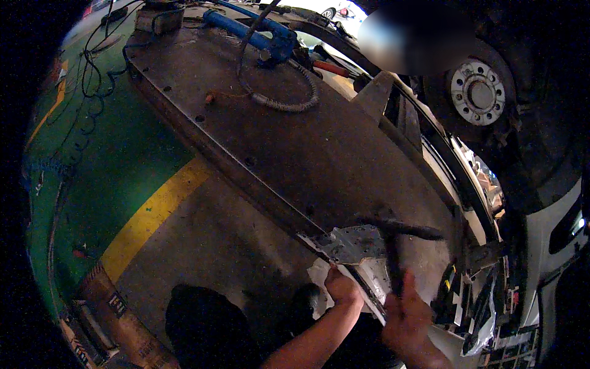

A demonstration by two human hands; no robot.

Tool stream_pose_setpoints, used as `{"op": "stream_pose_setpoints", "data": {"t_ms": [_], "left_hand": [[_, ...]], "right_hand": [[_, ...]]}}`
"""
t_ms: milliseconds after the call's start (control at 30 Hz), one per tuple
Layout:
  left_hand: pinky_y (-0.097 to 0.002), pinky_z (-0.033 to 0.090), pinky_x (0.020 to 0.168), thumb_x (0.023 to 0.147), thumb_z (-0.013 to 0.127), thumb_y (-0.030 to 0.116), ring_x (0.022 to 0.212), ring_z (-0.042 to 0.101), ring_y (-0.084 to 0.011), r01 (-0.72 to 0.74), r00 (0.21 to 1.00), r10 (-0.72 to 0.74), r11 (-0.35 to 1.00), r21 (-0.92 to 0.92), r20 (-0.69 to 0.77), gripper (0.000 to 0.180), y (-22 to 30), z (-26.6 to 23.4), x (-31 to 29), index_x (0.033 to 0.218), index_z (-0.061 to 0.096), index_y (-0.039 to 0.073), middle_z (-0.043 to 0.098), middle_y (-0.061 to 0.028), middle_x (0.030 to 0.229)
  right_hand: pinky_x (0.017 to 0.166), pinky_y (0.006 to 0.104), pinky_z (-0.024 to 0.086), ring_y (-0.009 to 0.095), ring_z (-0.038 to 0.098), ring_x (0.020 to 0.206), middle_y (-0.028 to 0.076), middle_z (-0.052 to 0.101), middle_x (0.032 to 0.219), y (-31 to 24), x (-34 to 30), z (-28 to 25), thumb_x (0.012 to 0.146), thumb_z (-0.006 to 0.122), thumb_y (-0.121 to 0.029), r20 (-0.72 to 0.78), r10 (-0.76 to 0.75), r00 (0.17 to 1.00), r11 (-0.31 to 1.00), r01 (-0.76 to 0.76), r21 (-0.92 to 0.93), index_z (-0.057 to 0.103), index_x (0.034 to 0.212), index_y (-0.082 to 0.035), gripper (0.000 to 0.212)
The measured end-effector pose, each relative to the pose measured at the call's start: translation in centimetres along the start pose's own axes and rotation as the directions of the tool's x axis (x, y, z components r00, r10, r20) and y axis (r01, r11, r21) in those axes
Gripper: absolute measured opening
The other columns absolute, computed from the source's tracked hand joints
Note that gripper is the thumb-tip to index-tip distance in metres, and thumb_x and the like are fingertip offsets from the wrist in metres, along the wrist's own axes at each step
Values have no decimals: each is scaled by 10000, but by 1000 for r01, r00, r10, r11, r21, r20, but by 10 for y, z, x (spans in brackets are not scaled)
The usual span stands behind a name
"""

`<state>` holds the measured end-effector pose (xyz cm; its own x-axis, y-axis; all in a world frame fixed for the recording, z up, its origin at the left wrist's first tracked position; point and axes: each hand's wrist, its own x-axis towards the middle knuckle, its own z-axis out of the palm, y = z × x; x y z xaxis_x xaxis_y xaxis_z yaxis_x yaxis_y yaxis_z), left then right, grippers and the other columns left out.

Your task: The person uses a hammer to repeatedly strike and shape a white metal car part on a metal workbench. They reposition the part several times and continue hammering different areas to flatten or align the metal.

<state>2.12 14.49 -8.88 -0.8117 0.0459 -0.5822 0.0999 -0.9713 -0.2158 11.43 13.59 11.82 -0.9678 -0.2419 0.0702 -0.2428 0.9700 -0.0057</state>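
My right hand (408,315), blurred a little, is closed round the dark handle of a hammer (402,228). Its long, narrow head lies level above a bent grey sheet-metal piece (357,242) at the near edge of a dark steel bench (270,154). Just below that edge, my left hand (342,287) is closed with its fingertips against the underside of the metal piece, pinching its pale lower part. Whether the hammer head touches the metal, I cannot tell.
A blue hydraulic ram (246,31) with a ribbed hose (289,106) lies on the bench's far end. To the right stand a car body frame (424,117) and a wheel hub (478,92). Cardboard (126,313) lies at lower left, coiled cables (86,123) at far left.
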Motion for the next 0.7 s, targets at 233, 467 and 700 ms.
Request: {"op": "stream_pose_setpoints", "data": {"t_ms": [233,467,700], "left_hand": [[-409,374,1020,981,411,326,1148,518,-295,-192,846,240,970,-149,477,400,-22,-33,12,1250,534,56,565,-111,1236],[-408,362,1038,985,404,315,1157,528,-272,-59,996,69,988,141,-65,416,8,3,-7,1260,542,35,565,-107,1274],[-401,338,1056,985,380,307,1177,506,-279,55,998,-53,997,-54,27,410,1,-3,-9,1277,532,63,551,-103,1286]], "right_hand": [[812,464,485,453,594,918,255,620,981,-1,16,41,881,506,-85,320,134,938,991,-124,-54,213,1462,-17,655],[692,461,499,404,605,732,209,634,856,-9,10,1,890,499,-96,10,112,994,989,-112,93,253,1433,18,607],[716,502,496,401,604,862,230,606,992,-4,17,42,892,484,-191,329,21,944,997,3,-71,287,1409,-1,585]]}}
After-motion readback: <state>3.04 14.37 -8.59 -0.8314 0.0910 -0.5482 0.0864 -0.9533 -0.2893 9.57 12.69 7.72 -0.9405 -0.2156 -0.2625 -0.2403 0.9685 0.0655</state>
